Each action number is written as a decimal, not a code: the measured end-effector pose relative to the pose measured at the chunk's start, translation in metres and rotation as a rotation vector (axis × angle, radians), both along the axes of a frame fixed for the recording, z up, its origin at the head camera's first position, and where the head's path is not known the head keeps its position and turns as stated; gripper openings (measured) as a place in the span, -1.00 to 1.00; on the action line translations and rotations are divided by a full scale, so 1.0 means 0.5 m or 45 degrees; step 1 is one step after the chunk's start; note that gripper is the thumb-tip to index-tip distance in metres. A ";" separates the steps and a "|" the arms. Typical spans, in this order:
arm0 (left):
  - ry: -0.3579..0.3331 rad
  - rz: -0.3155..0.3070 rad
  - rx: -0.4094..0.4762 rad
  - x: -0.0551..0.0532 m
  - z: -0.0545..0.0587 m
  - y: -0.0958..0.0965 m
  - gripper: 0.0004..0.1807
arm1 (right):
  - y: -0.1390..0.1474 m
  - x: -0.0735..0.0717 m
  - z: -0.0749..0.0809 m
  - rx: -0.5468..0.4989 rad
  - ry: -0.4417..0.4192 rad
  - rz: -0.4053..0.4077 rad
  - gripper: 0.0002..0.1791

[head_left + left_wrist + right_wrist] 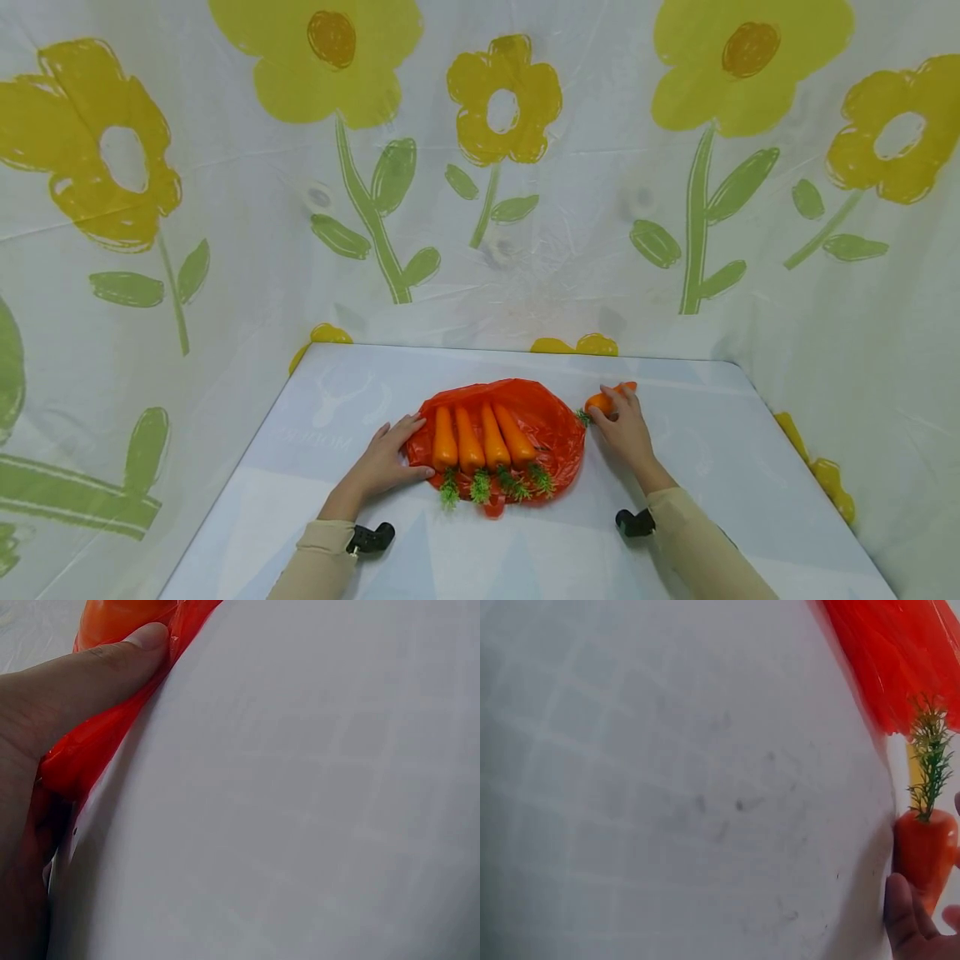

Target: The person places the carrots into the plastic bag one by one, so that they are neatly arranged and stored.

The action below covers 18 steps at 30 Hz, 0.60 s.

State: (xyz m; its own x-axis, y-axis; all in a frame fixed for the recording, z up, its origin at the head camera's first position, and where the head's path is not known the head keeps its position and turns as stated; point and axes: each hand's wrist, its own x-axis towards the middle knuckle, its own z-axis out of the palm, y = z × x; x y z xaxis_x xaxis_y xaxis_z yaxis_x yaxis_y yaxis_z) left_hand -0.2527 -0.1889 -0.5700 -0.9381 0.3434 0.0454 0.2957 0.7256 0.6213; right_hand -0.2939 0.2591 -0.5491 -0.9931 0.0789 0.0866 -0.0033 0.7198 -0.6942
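A red plastic bag (558,417) lies flat on the table with several toy carrots (470,442) side by side on it, their green tops towards the person. My left hand (386,458) rests at the bag's left edge, fingers and thumb spread. In the left wrist view its thumb (105,679) lies straight across the red plastic, beside an orange carrot. Right of the bag, my right hand (624,427) holds a single carrot (600,403) between thumb and fingers. This carrot's green top (930,761) points at the bag's edge in the right wrist view.
The pale table (480,558) has faint printed shapes. Behind it and at both sides hangs a white curtain (585,233) with yellow flowers. Each wrist carries a black mount, the left one (372,538) and the right one (634,523).
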 end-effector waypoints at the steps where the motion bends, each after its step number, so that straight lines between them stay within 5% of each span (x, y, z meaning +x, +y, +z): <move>1: -0.008 0.001 -0.006 0.000 0.000 0.000 0.06 | 0.001 -0.001 0.000 0.001 -0.011 0.003 -0.35; 18: 0.037 -0.006 0.016 0.001 0.001 0.003 0.05 | 0.005 0.002 0.000 0.024 0.018 0.016 -0.53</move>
